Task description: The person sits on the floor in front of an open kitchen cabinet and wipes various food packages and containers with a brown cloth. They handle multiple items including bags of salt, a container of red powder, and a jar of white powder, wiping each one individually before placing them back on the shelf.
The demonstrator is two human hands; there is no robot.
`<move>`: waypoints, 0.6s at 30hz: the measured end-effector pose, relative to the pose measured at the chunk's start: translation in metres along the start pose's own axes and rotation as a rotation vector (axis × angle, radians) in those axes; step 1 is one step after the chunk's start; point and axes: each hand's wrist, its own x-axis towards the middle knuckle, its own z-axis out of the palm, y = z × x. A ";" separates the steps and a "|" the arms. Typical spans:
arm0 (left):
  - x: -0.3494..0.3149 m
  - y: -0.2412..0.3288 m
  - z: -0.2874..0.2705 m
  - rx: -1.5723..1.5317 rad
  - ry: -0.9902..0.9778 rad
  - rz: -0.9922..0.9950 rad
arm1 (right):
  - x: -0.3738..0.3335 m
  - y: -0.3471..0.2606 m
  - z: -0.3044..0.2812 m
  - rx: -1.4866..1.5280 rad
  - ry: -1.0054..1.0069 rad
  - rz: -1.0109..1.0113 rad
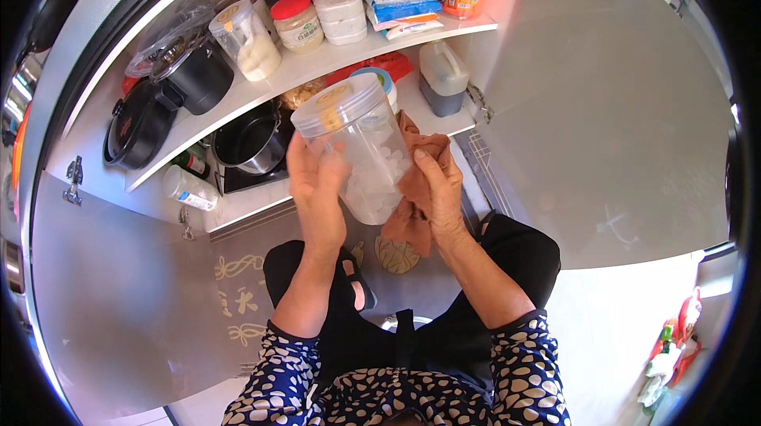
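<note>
- Open cabinet shelves (pixel 317 69) stood ahead, crowded with lidded jars, packets and dark pots.
- Left hand (pixel 315 180) gripped a clear plastic jar (pixel 361 149) of white chunks, fingers wrapped round its side — held tilted before the lower shelf.
- Right hand (pixel 436 188) pressed a brown cloth (pixel 416 212) against the jar, fingers closed on it.

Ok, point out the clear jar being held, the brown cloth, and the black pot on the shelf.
clear jar (pixel 365 152), head view, on its transparent side wall.
brown cloth (pixel 412 216), head view, on the hanging fold.
black pot (pixel 198 77), head view, on its dark side.
</note>
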 end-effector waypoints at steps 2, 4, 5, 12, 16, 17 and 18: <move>-0.010 0.007 0.006 0.089 -0.014 0.051 | -0.006 -0.003 0.009 -0.150 -0.067 -0.137; -0.007 0.004 0.003 0.022 -0.032 -0.006 | -0.017 -0.010 0.020 -0.231 -0.106 -0.184; -0.005 0.003 0.002 -0.011 -0.042 -0.032 | -0.017 -0.008 0.021 -0.432 -0.135 -0.393; -0.011 -0.002 -0.003 -0.127 -0.194 -0.079 | -0.018 -0.036 0.035 -0.951 -0.267 -1.011; -0.015 0.000 0.002 -0.055 -0.260 -0.026 | -0.002 -0.044 0.037 -0.381 -0.192 -0.505; -0.016 0.001 0.004 -0.038 -0.280 -0.014 | 0.003 -0.048 0.035 -0.232 -0.180 -0.350; -0.017 0.003 0.003 0.000 -0.324 -0.003 | 0.011 -0.053 0.031 -0.083 -0.168 -0.195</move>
